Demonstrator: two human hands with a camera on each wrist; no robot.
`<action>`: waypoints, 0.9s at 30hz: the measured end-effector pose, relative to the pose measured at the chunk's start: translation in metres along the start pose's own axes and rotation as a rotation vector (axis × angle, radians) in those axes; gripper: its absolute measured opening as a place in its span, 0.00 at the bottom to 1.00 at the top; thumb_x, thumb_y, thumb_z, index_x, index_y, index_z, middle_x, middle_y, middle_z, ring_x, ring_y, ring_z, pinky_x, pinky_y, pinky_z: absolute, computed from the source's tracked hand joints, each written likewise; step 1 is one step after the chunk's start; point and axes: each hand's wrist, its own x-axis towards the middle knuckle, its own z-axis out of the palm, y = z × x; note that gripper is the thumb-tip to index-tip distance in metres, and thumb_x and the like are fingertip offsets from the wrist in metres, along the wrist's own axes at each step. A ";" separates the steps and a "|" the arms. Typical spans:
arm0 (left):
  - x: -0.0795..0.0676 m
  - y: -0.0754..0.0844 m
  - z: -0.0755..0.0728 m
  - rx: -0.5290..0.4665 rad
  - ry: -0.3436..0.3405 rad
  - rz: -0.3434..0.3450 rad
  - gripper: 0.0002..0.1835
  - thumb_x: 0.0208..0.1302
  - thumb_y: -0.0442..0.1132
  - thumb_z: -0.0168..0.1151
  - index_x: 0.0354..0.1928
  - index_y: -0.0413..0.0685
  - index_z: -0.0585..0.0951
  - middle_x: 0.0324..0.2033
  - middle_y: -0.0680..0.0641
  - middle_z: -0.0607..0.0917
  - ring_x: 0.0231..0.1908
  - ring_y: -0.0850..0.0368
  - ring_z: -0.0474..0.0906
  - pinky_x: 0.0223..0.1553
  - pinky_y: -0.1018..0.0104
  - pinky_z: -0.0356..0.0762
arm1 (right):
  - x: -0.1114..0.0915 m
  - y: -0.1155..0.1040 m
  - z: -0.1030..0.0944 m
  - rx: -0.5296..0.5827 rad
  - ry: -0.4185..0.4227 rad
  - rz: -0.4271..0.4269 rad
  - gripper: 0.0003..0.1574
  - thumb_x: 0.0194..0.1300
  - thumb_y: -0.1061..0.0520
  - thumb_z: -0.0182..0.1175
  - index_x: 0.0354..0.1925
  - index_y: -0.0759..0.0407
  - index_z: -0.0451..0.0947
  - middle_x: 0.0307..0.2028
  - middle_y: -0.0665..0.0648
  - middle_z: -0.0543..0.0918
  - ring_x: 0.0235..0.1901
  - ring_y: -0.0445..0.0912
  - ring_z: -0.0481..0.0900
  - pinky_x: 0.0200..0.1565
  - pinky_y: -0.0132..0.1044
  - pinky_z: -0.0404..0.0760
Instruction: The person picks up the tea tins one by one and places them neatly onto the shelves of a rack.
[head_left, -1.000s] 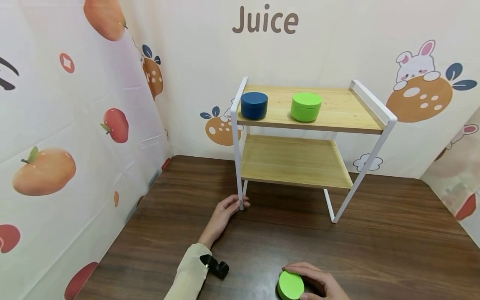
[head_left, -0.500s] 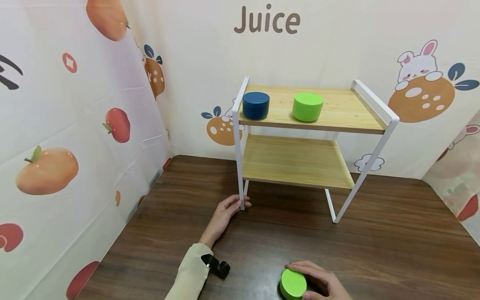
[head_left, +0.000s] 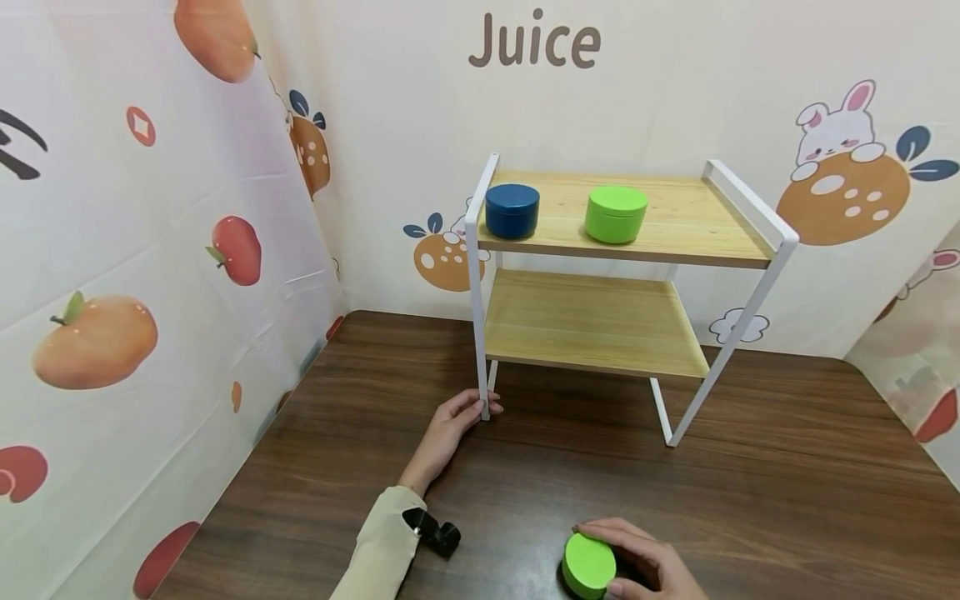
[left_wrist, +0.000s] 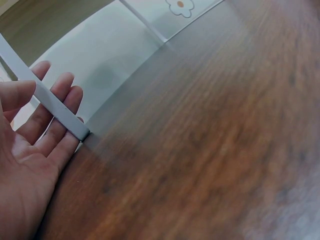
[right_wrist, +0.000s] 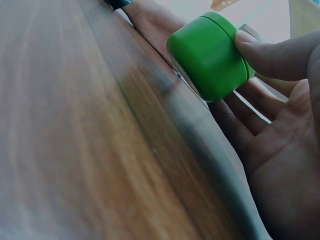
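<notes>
My left hand (head_left: 444,435) holds the foot of the front left leg (head_left: 477,333) of a two-tier shelf rack. In the left wrist view, the thumb lies on one side of the white leg (left_wrist: 52,102) and the fingers curl behind it. At the bottom of the head view, my right hand (head_left: 651,560) grips a round bright green tin (head_left: 588,567) by its side, low over the table. The right wrist view shows the thumb pressed on the green tin (right_wrist: 207,57) near its lid seam, with fingers opposite. Whether its base touches the table is unclear.
On the rack's wooden top board (head_left: 693,221) stand a dark blue round tin (head_left: 512,212) at the left and another green tin (head_left: 616,214) near the middle. A lower board (head_left: 592,321) sits beneath. The brown table (head_left: 787,483) meets printed fabric walls behind and at the sides.
The head view has shifted slightly, moving the scene a little to the right. My right hand and the green tin have moved slightly up in view. The left hand keeps its hold.
</notes>
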 end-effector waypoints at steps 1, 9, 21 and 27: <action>0.000 -0.001 0.000 0.004 0.006 0.003 0.16 0.76 0.38 0.47 0.58 0.41 0.77 0.51 0.35 0.82 0.58 0.47 0.75 0.64 0.52 0.64 | 0.001 0.001 0.000 -0.042 0.004 -0.027 0.32 0.66 0.76 0.50 0.67 0.68 0.64 0.62 0.60 0.73 0.59 0.42 0.73 0.54 0.31 0.74; -0.002 -0.003 0.000 -0.002 0.027 0.014 0.16 0.74 0.43 0.51 0.55 0.42 0.79 0.49 0.36 0.83 0.55 0.49 0.77 0.62 0.55 0.67 | 0.001 0.001 -0.003 -0.075 0.044 0.002 0.31 0.66 0.75 0.52 0.66 0.66 0.66 0.62 0.57 0.74 0.60 0.39 0.73 0.55 0.29 0.73; -0.001 -0.003 0.001 0.014 0.023 0.014 0.17 0.74 0.44 0.51 0.55 0.43 0.79 0.49 0.38 0.84 0.55 0.52 0.77 0.60 0.57 0.68 | -0.001 -0.005 -0.002 -0.124 0.146 0.072 0.30 0.66 0.73 0.54 0.65 0.64 0.69 0.61 0.56 0.75 0.58 0.38 0.74 0.54 0.27 0.73; 0.000 -0.003 0.001 0.023 0.017 0.020 0.16 0.74 0.44 0.51 0.56 0.45 0.79 0.49 0.39 0.84 0.55 0.53 0.77 0.58 0.61 0.69 | -0.001 -0.011 -0.006 -0.172 0.168 0.026 0.30 0.66 0.74 0.53 0.66 0.67 0.67 0.61 0.59 0.74 0.58 0.38 0.74 0.53 0.28 0.74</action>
